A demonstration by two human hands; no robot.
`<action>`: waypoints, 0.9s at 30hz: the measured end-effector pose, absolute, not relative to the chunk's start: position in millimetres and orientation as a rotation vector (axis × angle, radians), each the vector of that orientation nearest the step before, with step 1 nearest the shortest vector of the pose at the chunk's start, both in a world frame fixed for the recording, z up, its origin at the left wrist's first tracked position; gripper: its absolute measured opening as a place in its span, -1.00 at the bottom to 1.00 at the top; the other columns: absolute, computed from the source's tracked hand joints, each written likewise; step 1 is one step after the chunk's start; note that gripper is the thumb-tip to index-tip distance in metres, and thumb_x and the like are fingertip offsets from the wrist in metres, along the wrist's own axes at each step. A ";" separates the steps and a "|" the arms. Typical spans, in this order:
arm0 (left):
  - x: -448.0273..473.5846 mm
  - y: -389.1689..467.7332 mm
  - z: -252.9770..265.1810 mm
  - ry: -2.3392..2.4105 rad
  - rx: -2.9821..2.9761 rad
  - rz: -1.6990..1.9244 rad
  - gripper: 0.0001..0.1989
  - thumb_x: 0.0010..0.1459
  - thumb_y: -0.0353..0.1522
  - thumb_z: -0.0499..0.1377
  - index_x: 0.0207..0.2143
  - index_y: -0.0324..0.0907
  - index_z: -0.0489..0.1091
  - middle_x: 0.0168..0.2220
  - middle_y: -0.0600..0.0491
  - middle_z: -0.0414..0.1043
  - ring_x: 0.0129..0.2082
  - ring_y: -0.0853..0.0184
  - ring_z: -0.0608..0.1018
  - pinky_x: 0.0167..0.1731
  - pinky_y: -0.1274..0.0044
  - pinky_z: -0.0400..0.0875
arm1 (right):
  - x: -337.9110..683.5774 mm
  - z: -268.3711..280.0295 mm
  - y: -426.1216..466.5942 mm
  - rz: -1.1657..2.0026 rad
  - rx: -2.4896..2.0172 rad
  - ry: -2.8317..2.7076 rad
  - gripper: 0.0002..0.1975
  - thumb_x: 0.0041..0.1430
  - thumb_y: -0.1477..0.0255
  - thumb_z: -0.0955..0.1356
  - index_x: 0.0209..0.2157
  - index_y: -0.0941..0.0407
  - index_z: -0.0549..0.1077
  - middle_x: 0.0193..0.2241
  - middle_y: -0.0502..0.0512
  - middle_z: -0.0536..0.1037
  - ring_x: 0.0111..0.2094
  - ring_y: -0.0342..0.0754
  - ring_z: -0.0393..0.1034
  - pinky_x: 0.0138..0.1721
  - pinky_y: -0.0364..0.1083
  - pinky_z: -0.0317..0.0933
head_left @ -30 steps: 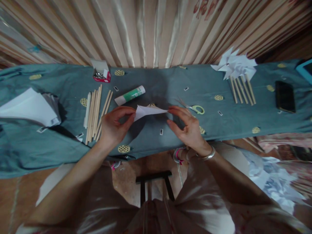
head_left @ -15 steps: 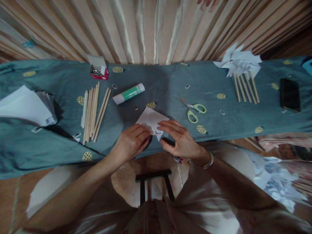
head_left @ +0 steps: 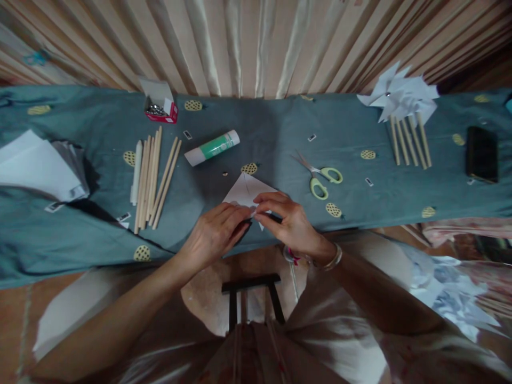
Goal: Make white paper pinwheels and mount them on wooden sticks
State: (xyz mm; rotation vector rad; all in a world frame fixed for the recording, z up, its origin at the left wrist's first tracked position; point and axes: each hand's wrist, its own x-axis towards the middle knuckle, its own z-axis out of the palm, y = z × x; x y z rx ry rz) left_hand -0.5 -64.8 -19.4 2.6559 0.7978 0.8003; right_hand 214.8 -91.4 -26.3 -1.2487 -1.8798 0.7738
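The left hand [head_left: 218,226] and the right hand [head_left: 282,213] are holding the white folded paper [head_left: 247,188] at the near middle. Farther left, the green-white cylindrical glue stick [head_left: 212,148] has unreadable lettering.

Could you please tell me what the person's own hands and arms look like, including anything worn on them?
The left hand and right hand are ungloved. A slim, silvery bracelet circles the right wrist; the left wrist shows none. Both forearms are bare. The right sleeve is pale, with small reddish marks, its details blurred.
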 end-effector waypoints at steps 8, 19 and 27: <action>-1.9 -65.7 -24.6 0.770 2.622 0.848 -0.78 0.35 -0.47 0.14 0.03 -0.26 0.40 -0.16 -0.08 0.61 -0.16 0.27 0.63 -0.12 0.44 0.59 | 208.1 -32.4 -87.6 0.849 -1.342 -1.686 -0.90 0.15 0.53 0.41 -0.36 0.04 0.56 -0.12 0.05 0.62 -0.06 -0.02 0.52 0.06 0.02 0.36; -2.4 -63.5 -31.8 0.749 2.637 0.901 -0.82 0.32 -0.48 0.16 -0.05 -0.28 0.48 -0.20 -0.09 0.59 -0.19 0.26 0.63 -0.17 0.43 0.62 | 201.8 -29.7 -84.2 0.702 -1.358 -1.757 -0.89 0.19 0.55 0.35 -0.39 0.08 0.49 -0.17 0.13 0.62 -0.11 0.00 0.52 0.00 0.02 0.36; -3.1 -63.8 -35.4 0.780 2.606 0.921 -0.82 0.34 -0.47 0.15 -0.05 -0.27 0.48 -0.13 -0.13 0.58 -0.14 0.28 0.64 -0.15 0.45 0.63 | 200.7 -31.5 -83.9 0.620 -1.412 -1.838 -0.88 0.15 0.56 0.36 -0.41 0.07 0.47 -0.13 0.13 0.63 -0.10 0.03 0.50 -0.01 0.04 0.37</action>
